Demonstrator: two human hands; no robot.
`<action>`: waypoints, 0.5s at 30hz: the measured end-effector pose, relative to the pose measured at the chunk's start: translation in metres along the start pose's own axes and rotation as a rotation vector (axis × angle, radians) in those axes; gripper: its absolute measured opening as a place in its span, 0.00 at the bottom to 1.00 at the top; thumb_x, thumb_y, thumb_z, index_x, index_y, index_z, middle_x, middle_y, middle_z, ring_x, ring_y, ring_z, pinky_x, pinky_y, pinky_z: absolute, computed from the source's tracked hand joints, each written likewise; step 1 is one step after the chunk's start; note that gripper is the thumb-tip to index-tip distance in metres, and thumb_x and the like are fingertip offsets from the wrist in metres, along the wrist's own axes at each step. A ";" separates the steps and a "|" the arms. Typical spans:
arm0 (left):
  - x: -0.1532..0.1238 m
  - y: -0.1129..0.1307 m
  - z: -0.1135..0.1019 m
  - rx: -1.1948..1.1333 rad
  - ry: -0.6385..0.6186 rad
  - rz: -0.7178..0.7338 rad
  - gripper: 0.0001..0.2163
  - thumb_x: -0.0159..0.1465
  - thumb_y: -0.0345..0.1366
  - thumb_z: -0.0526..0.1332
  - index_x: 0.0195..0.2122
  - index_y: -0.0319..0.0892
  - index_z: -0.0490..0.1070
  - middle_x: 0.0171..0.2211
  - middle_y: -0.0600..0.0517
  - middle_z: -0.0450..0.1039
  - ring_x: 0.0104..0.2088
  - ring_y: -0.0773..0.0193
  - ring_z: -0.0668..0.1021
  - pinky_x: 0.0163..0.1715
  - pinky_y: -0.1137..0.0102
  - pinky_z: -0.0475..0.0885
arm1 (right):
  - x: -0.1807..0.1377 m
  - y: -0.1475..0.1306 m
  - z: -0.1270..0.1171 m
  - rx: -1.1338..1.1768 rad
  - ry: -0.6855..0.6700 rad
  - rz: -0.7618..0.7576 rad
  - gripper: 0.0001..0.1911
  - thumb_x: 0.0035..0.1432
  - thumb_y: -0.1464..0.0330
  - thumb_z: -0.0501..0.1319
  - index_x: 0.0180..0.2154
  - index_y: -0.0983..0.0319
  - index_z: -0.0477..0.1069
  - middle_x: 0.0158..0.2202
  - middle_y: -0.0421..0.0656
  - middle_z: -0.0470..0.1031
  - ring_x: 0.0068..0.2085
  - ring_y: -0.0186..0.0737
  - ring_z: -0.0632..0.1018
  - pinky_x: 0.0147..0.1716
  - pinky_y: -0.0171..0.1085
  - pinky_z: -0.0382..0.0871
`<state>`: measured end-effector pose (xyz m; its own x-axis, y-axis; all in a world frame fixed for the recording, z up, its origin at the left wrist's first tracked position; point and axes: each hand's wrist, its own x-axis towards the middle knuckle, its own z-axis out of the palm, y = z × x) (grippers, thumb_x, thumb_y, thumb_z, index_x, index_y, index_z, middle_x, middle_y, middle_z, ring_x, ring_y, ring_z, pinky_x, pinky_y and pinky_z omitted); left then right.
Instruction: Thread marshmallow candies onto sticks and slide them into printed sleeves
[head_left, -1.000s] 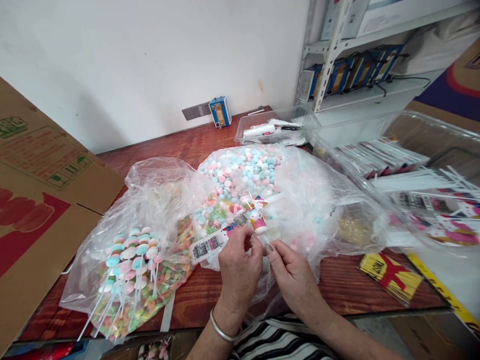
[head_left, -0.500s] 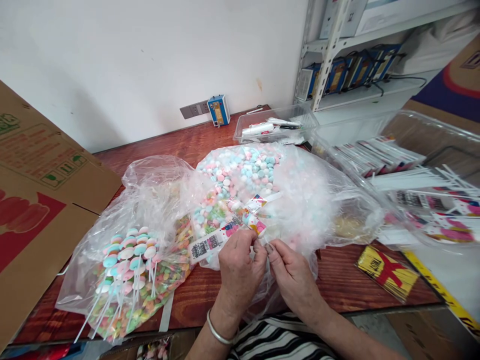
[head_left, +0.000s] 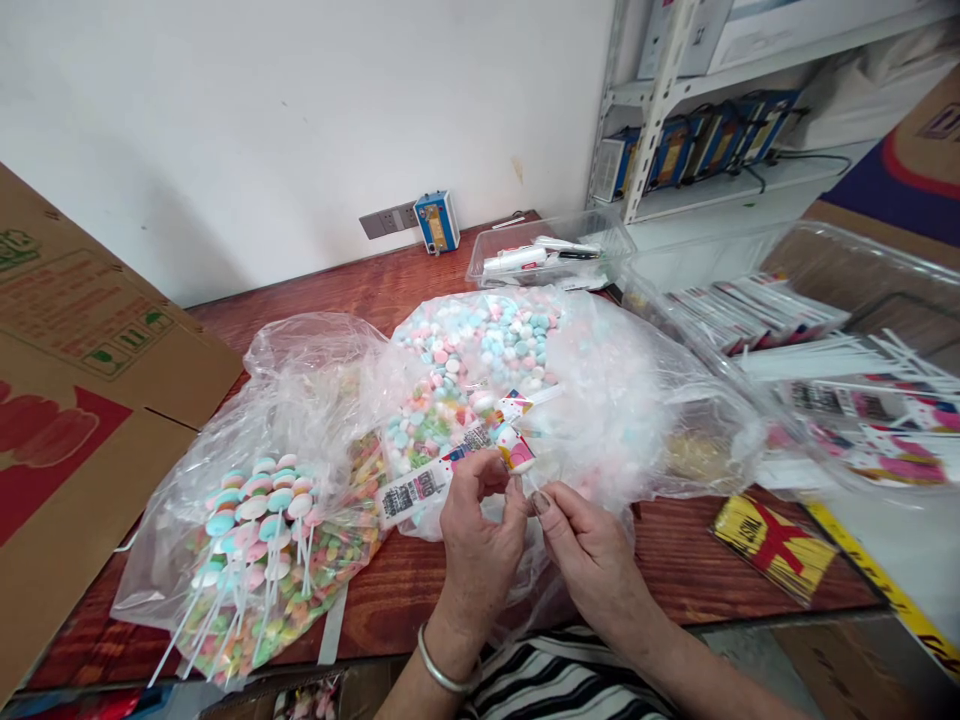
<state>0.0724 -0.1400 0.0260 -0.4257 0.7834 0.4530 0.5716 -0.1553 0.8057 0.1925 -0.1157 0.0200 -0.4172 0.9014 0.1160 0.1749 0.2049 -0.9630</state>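
My left hand, with a silver bangle at its wrist, is closed, thumb and forefinger bent together at the lower edge of a small printed candy wrapper. Close beside it, my right hand pinches a thin white stick that runs up toward the wrapper; the fingers hide most of it. Just beyond the hands, a flat printed sachet and another small printed wrapper lie on a clear bag of pastel candies. On the left, several pastel candies on white sticks rest over a bag of colourful gummies.
A cardboard box borders the left side. Clear bins hold pens and printed packets. A yellow pack of twist ties lies by the table's front right. A small blue device stands against the wall.
The left fingers have loosened from a tight curl into a rounder pinch, showing more of the small wrapper, which has turned slightly. The right hand stays nearly in place.
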 end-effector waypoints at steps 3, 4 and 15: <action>0.004 -0.001 -0.003 0.002 -0.020 0.048 0.06 0.62 0.27 0.60 0.39 0.44 0.69 0.35 0.53 0.71 0.36 0.66 0.74 0.38 0.71 0.70 | -0.003 0.001 0.002 0.081 -0.051 0.057 0.16 0.68 0.61 0.49 0.27 0.58 0.58 0.21 0.32 0.54 0.21 0.31 0.58 0.19 0.31 0.52; 0.005 -0.001 -0.004 -0.002 -0.017 0.057 0.06 0.62 0.27 0.60 0.38 0.43 0.70 0.34 0.53 0.72 0.36 0.66 0.74 0.38 0.71 0.70 | -0.003 0.001 0.002 0.103 -0.065 0.072 0.16 0.68 0.61 0.49 0.27 0.58 0.58 0.21 0.32 0.54 0.21 0.31 0.58 0.18 0.31 0.52; 0.009 -0.005 -0.003 -0.422 -0.021 -0.285 0.06 0.59 0.32 0.65 0.38 0.43 0.71 0.34 0.53 0.72 0.36 0.66 0.74 0.39 0.72 0.69 | 0.001 0.012 0.002 0.267 -0.082 0.140 0.15 0.67 0.58 0.50 0.34 0.60 0.65 0.19 0.31 0.53 0.19 0.31 0.56 0.17 0.31 0.49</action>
<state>0.0633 -0.1337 0.0273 -0.5067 0.8414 0.1880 0.0992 -0.1597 0.9822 0.1928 -0.1127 0.0079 -0.4780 0.8778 -0.0313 -0.0003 -0.0358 -0.9994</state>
